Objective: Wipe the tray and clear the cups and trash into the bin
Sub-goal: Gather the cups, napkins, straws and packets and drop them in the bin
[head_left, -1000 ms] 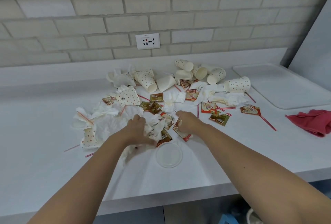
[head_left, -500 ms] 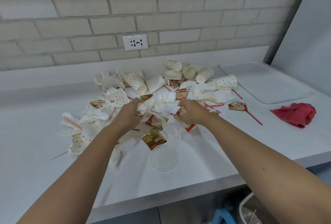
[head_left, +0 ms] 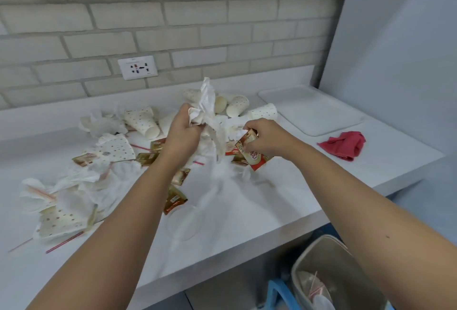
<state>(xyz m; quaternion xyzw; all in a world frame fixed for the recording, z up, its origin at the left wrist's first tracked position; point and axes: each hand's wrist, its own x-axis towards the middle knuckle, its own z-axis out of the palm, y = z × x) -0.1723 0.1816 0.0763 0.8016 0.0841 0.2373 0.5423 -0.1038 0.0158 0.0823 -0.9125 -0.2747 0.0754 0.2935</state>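
My left hand [head_left: 182, 131] grips a bunch of crumpled white napkins [head_left: 206, 104], lifted above the counter. My right hand [head_left: 263, 136] pinches a red and brown sachet [head_left: 249, 152] just right of it. Dotted paper cups [head_left: 142, 121] lie on their sides at the back of the pile, with more cups [head_left: 263, 111] further right. Napkins, sachets and red straws are scattered over the left of the counter [head_left: 247, 200]. The white tray [head_left: 309, 109] lies at the back right. A grey bin [head_left: 338, 272] stands under the counter edge at the lower right, with some trash inside.
A red cloth [head_left: 345, 145] lies near the counter's right end, in front of the tray. A clear plastic lid [head_left: 184, 220] rests near the front edge. A wall socket [head_left: 137, 67] is on the brick wall. A blue stool part [head_left: 279, 292] shows beside the bin.
Both hands have risen from the pile, the left lifting a bunch of napkins and the right a sachet. The view has tilted down and right, bringing the bin into sight.
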